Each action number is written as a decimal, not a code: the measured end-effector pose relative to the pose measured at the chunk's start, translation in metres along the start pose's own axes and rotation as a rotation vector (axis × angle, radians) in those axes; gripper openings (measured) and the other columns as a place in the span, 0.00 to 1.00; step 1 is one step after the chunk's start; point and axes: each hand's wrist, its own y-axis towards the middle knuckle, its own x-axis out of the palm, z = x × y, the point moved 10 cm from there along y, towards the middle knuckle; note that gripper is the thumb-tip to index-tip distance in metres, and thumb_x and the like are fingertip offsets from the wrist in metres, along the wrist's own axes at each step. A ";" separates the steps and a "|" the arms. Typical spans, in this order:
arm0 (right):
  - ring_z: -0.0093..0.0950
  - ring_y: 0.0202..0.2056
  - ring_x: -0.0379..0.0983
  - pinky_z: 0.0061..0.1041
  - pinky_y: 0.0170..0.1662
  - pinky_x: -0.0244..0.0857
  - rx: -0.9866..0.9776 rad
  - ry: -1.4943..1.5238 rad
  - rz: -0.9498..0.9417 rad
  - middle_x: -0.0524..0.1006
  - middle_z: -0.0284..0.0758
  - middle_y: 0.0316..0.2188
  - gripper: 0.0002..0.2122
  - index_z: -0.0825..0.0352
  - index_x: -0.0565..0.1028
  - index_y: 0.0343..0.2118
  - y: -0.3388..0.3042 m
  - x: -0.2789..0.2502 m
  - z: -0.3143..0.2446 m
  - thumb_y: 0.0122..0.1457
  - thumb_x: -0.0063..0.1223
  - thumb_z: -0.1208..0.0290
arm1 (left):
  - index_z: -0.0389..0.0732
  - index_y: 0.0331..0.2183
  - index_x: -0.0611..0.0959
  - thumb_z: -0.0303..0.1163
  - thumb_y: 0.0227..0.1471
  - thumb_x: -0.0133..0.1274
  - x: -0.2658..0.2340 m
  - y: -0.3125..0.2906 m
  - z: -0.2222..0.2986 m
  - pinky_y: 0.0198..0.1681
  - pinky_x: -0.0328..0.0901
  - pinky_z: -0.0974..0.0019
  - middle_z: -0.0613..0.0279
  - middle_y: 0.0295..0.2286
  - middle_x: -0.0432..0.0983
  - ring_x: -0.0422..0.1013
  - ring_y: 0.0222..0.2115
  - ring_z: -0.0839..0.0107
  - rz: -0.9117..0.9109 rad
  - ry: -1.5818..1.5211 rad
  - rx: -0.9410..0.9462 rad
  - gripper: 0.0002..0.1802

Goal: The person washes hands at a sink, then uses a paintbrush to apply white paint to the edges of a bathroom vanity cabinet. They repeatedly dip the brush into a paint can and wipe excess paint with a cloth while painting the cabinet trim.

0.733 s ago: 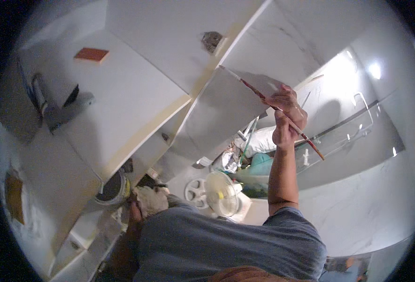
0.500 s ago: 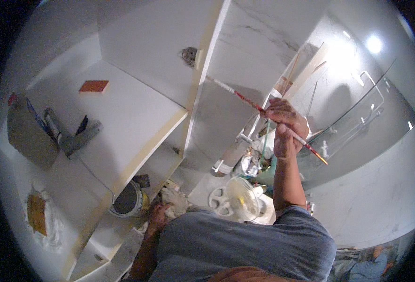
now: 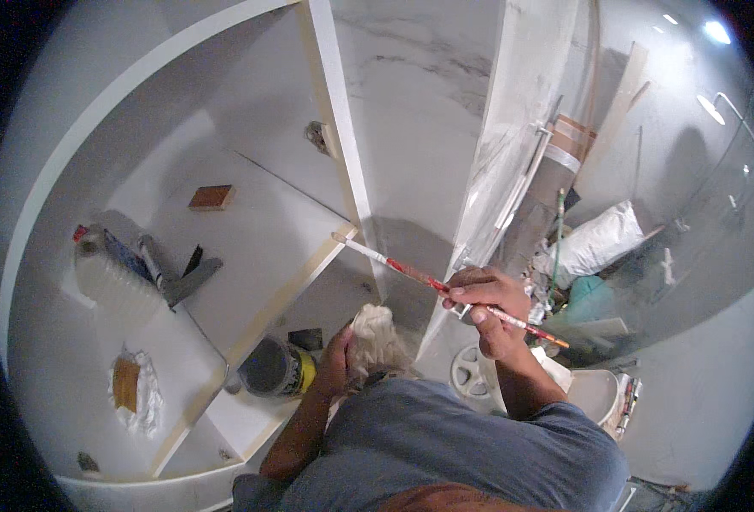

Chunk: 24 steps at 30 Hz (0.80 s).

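My right hand (image 3: 490, 309) is closed round a slim paintbrush (image 3: 407, 271) whose handle is stained red and white. The brush points up and left. Its bristles lie over the corner where the taped shelf edge (image 3: 296, 288) meets a white upright (image 3: 343, 111); whether they touch cannot be told. My left hand (image 3: 336, 363) grips a crumpled off-white rag (image 3: 379, 340), held low near my body. Left of that hand is a bucket (image 3: 264, 369) with a dark inside and a yellow patch.
On the white shelf lie a paint roller (image 3: 181, 277), a clear plastic jug (image 3: 104, 264), a brown block (image 3: 211, 198) and a wood piece (image 3: 125, 384) on white plastic. At right stand a glass panel (image 3: 701, 247) and a white wrapped bundle (image 3: 603, 241). A white spoked wheel shape (image 3: 472, 372) is low down.
My right hand has come down and nearer with the brush, its tip now by the shelf corner. My left hand has lifted the rag forward. The view has shifted.
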 end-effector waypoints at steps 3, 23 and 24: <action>0.36 0.34 0.79 0.35 0.40 0.71 -0.041 0.049 -0.007 0.81 0.43 0.31 0.14 0.69 0.79 0.41 -0.003 0.005 0.003 0.67 0.48 0.63 | 0.34 0.53 0.76 0.40 0.60 0.52 0.017 -0.011 0.065 0.55 0.66 0.59 0.53 0.48 0.76 0.72 0.49 0.64 0.074 0.701 0.458 0.25; 0.36 0.48 0.73 0.38 0.54 0.65 -0.143 0.514 -0.058 0.76 0.41 0.47 0.11 0.63 0.78 0.44 0.011 0.085 0.024 0.59 0.63 0.69 | 0.39 0.54 0.77 0.50 0.59 0.57 0.103 -0.080 0.136 0.46 0.73 0.62 0.54 0.45 0.79 0.77 0.41 0.67 -0.016 -0.109 0.587 0.30; 0.35 0.49 0.73 0.38 0.55 0.64 -0.141 0.530 -0.098 0.75 0.41 0.47 0.12 0.64 0.79 0.44 0.014 0.089 0.026 0.59 0.63 0.68 | 0.39 0.53 0.78 0.48 0.60 0.57 0.096 -0.084 0.137 0.45 0.74 0.62 0.54 0.44 0.80 0.77 0.40 0.67 0.003 -0.138 0.610 0.28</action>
